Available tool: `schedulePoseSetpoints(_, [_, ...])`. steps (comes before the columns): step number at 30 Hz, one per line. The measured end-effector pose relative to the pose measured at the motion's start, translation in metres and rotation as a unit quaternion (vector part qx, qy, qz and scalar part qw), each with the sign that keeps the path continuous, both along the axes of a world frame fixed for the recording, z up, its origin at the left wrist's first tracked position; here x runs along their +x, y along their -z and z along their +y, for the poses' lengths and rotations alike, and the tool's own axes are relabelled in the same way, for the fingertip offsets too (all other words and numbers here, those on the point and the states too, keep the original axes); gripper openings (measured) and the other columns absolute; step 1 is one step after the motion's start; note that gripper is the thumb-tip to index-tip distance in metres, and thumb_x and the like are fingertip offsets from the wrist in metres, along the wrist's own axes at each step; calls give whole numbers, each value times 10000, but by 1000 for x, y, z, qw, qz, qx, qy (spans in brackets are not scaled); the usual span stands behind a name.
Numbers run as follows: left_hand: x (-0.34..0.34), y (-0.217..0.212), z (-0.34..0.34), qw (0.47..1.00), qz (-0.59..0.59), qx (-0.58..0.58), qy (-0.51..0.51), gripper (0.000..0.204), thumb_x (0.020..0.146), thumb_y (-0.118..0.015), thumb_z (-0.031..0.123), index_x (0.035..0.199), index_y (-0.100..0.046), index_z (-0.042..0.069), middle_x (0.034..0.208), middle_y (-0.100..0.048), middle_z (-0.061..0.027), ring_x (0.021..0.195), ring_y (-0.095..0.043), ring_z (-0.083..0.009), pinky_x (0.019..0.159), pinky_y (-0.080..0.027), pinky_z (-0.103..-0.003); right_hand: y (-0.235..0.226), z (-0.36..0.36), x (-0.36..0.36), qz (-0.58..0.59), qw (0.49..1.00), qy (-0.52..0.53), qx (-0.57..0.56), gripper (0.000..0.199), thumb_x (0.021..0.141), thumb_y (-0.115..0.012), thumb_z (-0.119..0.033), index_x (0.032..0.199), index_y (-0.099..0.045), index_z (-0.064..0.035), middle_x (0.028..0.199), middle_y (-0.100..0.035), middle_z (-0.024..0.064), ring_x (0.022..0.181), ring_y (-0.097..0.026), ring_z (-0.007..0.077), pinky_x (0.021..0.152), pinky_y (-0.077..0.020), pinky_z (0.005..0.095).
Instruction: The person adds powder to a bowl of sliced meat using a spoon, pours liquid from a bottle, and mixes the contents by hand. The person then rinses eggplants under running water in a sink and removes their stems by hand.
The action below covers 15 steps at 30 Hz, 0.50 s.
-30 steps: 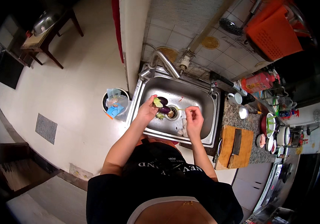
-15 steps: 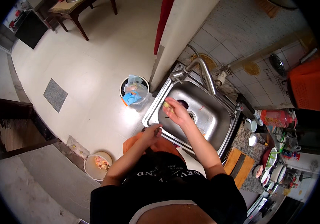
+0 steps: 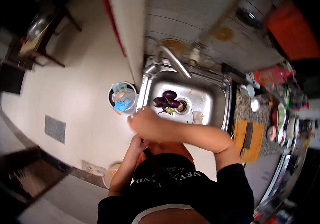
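Note:
Several dark purple eggplants (image 3: 170,95) lie in the stainless steel sink (image 3: 210,86), left of the drain; a pale green stem end (image 3: 169,111) shows beside them. My right hand (image 3: 145,121) is beyond the sink's near left corner, back upward, its forearm crossing the sink's front edge. Motion blurs it, and whatever its fingers hold is hidden. Just below it, close to my body, is my left hand (image 3: 137,144), its fingers curled closed; what may be inside cannot be seen. The bin (image 3: 111,98) with a plastic bag and blue wrapper stands left of the sink.
The faucet (image 3: 178,65) reaches over the sink. To the right, a wooden cutting board (image 3: 257,138) with a dark-bladed knife (image 3: 247,136) rests on the counter near cups and bowls. A pale bucket (image 3: 111,175) stands on the floor behind my left arm.
My right hand has swung left, out from over the sink, where it held something yellowish-green. The view has turned, and the eggplants are now uncovered. My left hand stays close to my body.

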State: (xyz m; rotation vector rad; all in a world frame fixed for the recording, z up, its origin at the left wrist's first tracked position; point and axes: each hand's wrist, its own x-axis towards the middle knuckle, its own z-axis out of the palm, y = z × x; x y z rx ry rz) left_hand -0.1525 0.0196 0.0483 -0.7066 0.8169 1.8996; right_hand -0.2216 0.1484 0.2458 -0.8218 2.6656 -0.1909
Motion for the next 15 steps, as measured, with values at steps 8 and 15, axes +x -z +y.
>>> schedulePoseSetpoints(8, [-40,-49,69,993,-9,39,114,124,831,-483,153,899,-509,53,633,-440,-8,479,-360,-66,392,-291,-157,-171,23,106,101,991,14,-88,255,629,-573,-108,831,-560,47,628,-567,129,620,-580,227,546,-459,298])
schedulePoseSetpoints(15, [8,-41,124,975,-22,31,218,127,831,-491,156,899,-503,50,670,-459,-14,529,-377,-82,433,-296,-182,-193,86,172,50,985,83,-144,229,649,-563,-98,824,-553,50,573,-546,114,556,-571,217,495,-449,295])
